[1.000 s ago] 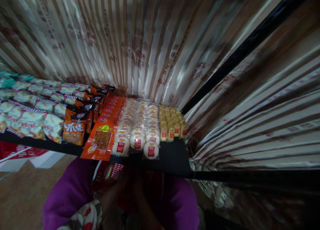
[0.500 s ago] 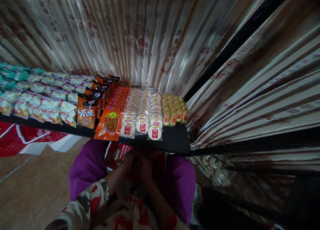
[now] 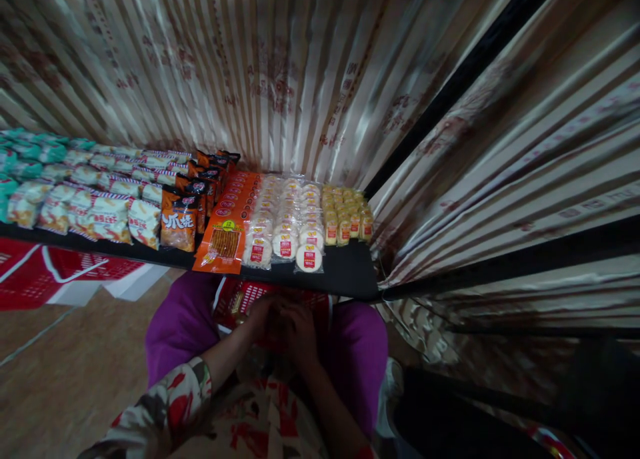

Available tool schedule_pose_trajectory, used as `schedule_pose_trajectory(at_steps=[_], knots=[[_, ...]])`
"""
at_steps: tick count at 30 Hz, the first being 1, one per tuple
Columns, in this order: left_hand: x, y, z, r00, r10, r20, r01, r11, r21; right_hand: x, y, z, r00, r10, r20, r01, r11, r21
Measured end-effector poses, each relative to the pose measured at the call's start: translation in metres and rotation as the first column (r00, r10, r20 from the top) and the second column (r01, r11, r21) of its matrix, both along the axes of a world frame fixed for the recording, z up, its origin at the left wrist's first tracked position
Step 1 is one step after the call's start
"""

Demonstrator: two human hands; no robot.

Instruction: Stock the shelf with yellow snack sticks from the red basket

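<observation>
My left hand (image 3: 263,310) and my right hand (image 3: 301,330) are drawn together in front of my body, above a red plastic basket (image 3: 321,305) between my knees. Their fingers curl toward each other in deep shadow. Whatever lies between them, if anything, is too dark to make out. Small yellowish packets (image 3: 237,304) show inside the basket, left of my hands. Just beyond, on a black shelf (image 3: 345,279), are rows of round white crackers in clear wrappers (image 3: 285,244), orange snack bags (image 3: 219,246) and small yellow packets (image 3: 344,230).
White-and-orange snack packs (image 3: 109,219), brown-orange bags (image 3: 179,222) and teal packs (image 3: 30,150) line the shelf's left part. Beneath it sits another red basket (image 3: 100,270). A striped curtain (image 3: 280,79) hangs behind, with a black pole (image 3: 430,126) slanting across it.
The view has shifted slightly, and the shelf front sits a little higher in the picture. My hands stay together over the basket and show more clearly now.
</observation>
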State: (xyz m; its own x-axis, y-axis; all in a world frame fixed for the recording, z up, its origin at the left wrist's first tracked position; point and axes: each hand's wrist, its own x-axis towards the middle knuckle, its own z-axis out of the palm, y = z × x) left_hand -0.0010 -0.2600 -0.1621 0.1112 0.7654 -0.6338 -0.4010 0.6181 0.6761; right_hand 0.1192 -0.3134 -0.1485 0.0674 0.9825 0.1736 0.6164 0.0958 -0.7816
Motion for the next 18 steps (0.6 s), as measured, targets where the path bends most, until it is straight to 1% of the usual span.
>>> schedule_pose_trajectory(at_steps=[3,6,9,13,18], knots=[[0.001,-0.003,0.011,0.997,0.01,0.071,-0.007,0.999,-0.048,0.004,-0.004,0.001,0.998,-0.059,-0.001,0.059,0.998,0.018],[0.003,-0.005,0.023,0.989,-0.028,0.147,0.038,0.997,-0.064,0.009,-0.007,0.001,0.993,-0.122,-0.002,0.122,0.992,0.007],[0.004,-0.008,0.035,0.973,-0.076,0.218,0.09,0.995,-0.052,0.015,-0.008,0.001,0.989,-0.15,-0.016,0.149,0.989,-0.021],[0.004,-0.013,0.047,0.979,-0.08,0.187,0.091,0.995,-0.049,0.02,-0.01,0.005,0.981,-0.189,-0.047,0.188,0.982,-0.024],[0.005,-0.016,0.061,0.985,-0.06,0.164,0.069,0.996,-0.049,0.023,-0.008,0.016,0.968,-0.234,-0.094,0.234,0.972,-0.015]])
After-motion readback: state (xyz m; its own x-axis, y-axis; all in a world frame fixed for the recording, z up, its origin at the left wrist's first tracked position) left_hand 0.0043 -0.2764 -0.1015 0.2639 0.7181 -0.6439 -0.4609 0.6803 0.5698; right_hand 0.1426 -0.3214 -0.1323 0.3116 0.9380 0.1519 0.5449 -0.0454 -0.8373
